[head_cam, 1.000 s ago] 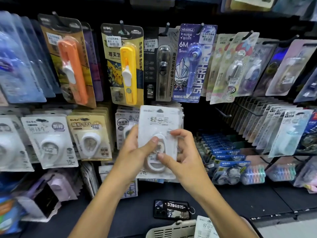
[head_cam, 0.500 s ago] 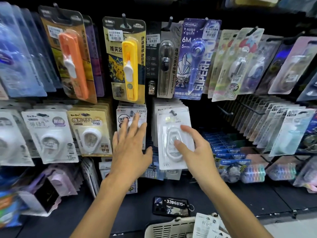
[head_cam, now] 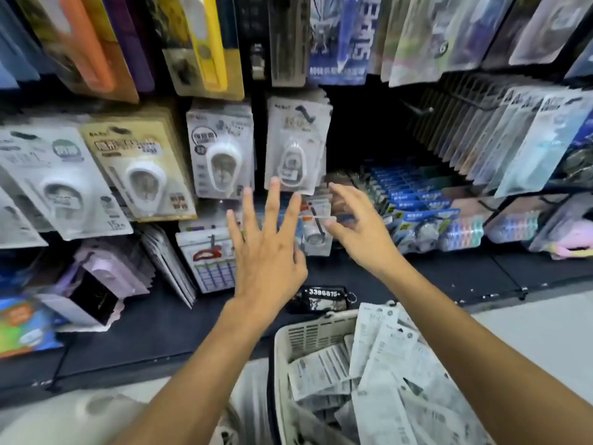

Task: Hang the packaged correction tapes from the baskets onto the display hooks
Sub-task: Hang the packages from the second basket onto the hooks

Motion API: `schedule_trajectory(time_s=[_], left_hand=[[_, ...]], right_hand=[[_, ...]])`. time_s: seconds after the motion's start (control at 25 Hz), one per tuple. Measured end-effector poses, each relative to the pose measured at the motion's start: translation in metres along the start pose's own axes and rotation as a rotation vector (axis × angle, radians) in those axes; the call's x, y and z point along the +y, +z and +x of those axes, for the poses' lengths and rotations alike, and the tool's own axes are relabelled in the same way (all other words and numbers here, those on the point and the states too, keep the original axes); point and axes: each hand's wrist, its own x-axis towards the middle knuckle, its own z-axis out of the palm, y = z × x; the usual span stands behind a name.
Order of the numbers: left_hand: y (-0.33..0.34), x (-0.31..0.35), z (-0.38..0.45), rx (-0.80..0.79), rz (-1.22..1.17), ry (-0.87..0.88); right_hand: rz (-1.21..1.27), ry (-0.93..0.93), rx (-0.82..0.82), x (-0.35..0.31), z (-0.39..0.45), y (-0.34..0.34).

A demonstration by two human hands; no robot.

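My left hand (head_cam: 266, 252) and right hand (head_cam: 359, 232) hover mid-frame, fingers spread, holding nothing. The correction tape pack (head_cam: 296, 146) hangs on its hook (head_cam: 303, 111) just above; more packs fill the basket (head_cam: 308, 335) at lower right.

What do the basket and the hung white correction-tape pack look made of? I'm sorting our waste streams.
The basket looks like moulded plastic, matt beige, going by its slotted wall and rounded rim. The correction-tape pack seems a printed card back with a clear, glossy plastic blister over the dispenser; motion blur leaves this uncertain.
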Motion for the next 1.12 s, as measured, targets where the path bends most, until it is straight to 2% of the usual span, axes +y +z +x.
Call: schedule_trajectory(time_s=[0.08,0.12,0.16,0.24,0.32,0.44,0.52,0.6,0.64,0.72,0.8,0.84,0.88,0.92,1.04,1.12], left_hand=[[0.035,0.016,-0.022,-0.294,-0.031,0.093],[0.054,0.021,-0.034,-0.464,-0.037,0.13],[0.075,0.025,-0.05,-0.626,-0.044,0.155],[0.112,0.028,-0.082,-0.865,-0.061,0.136],[0.143,0.032,-0.113,-1.014,-0.056,0.14],[0.175,0.039,-0.142,-1.128,-0.055,0.274],[0.191,0.043,-0.152,-1.185,-0.096,0.299],[0.201,0.042,-0.161,-1.245,-0.109,0.285],[0.205,0.04,-0.163,-1.286,-0.16,0.248],[0.208,0.035,-0.162,-1.381,-0.472,0.034],[0.203,0.033,-0.154,-1.347,-0.779,-0.196],[0.2,0.035,-0.149,-1.266,-0.868,-0.302],[0.197,0.039,-0.146,-1.164,-0.952,-0.406],[0.196,0.043,-0.143,-1.064,-1.016,-0.498],[0.198,0.052,-0.141,-0.851,-1.04,-0.708],[0.2,0.048,-0.14,-0.774,-1.039,-0.764]], right_hand=[[0.052,0.212,-0.052,0.048,-0.051,0.006],[0.036,0.331,-0.128,0.072,-0.076,0.007],[-0.04,0.434,-0.236,0.096,-0.1,0.006],[-0.332,0.513,-0.466,0.138,-0.134,0.0],[-0.616,0.448,-0.701,0.169,-0.162,-0.008],[-0.87,0.078,-1.014,0.193,-0.201,0.0],[-0.851,-0.062,-1.04,0.203,-0.22,0.014],[-0.743,-0.092,-0.989,0.205,-0.225,0.023],[-0.641,-0.066,-0.921,0.203,-0.223,0.025],[-0.379,0.037,-0.649,0.199,-0.216,0.03],[-0.054,0.286,-0.346,0.193,-0.208,0.03],[0.075,0.402,-0.287,0.192,-0.205,0.031],[0.137,0.486,-0.313,0.19,-0.203,0.03],[0.075,0.523,-0.402,0.189,-0.202,0.028],[-0.441,0.514,-0.846,0.194,-0.208,0.02],[-0.438,0.592,-1.128,0.189,-0.215,0.017]])
